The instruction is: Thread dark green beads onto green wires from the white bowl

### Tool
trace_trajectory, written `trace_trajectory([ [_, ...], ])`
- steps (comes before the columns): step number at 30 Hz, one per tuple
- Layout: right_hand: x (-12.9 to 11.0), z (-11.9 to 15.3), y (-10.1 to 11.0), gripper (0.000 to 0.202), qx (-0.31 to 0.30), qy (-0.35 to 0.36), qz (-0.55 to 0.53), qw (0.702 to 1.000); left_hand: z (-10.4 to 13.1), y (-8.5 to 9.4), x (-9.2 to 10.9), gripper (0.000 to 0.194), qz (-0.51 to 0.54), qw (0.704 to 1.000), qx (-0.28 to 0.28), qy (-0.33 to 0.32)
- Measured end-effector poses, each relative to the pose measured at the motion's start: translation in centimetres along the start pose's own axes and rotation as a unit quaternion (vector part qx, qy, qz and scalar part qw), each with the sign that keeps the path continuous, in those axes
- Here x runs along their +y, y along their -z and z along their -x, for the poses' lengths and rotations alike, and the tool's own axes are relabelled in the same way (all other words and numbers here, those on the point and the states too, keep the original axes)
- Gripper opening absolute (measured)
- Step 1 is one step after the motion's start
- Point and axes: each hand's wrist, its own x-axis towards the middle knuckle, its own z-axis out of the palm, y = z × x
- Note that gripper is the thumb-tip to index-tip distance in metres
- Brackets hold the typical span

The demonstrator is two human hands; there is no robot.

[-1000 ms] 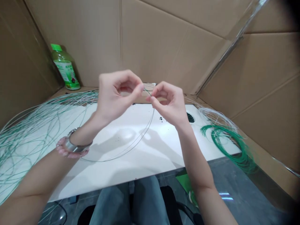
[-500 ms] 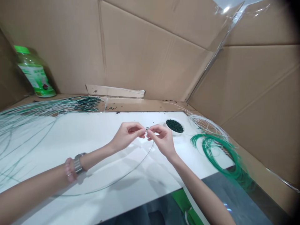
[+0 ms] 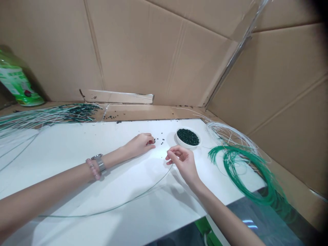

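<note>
My right hand pinches a thin green cord near its tip, between thumb and forefinger. From there the cord hangs in a long curve to the lower left, across the white tabletop. My left hand rests low over the table, thumb and fingers apart. Small dark beads lie scattered right at its fingertips and a little to the right. Just beyond my right hand stands a white bowl filled with dark green beads. Any bead on the cord's tip is too small to make out.
At the right lie a coil of green cord and a loose bundle of white cord. Beaded strands spread along the back left, beside a green bottle. Cardboard walls enclose the back and sides.
My hands have parted: the left came down to the loose beads on the table, while the right drew slightly toward me, still pinching the cord. The view has shifted a little right.
</note>
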Motion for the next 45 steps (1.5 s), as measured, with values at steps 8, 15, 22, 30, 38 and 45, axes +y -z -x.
trace_trajectory([
  [8, -0.3, 0.1, -1.0, 0.018, -0.016, 0.011, 0.036, 0.999, -0.3, -0.7, 0.3, 0.02, 0.009, 1.0, 0.009, 0.002],
  [15, -0.8, -0.1, -1.9, 0.016, -0.014, 0.041, 0.054, 0.998, -0.7, -1.1, 0.8, 0.018, 0.024, 0.999, 0.022, 0.0],
  [22, -2.8, -1.3, -4.4, 0.016, -0.018, 0.112, 0.065, 0.991, 0.9, 0.6, 2.1, 0.014, 0.081, 0.995, 0.055, 0.019],
  [30, -4.6, -1.6, -9.7, 0.009, -0.055, 0.187, 0.07, 0.978, 10.5, 6.5, 4.2, 0.015, 0.314, 0.928, 0.128, 0.154],
  [38, -1.1, 1.4, -12.1, 0.007, -0.139, 0.14, 0.059, 0.979, 15.2, 4.9, 3.3, 0.019, 0.539, 0.79, 0.224, 0.188],
  [45, -1.1, 2.4, -12.2, 0.007, -0.174, 0.122, 0.017, 0.977, 15.5, 4.9, 3.5, 0.024, 0.6, 0.754, 0.206, 0.17],
])
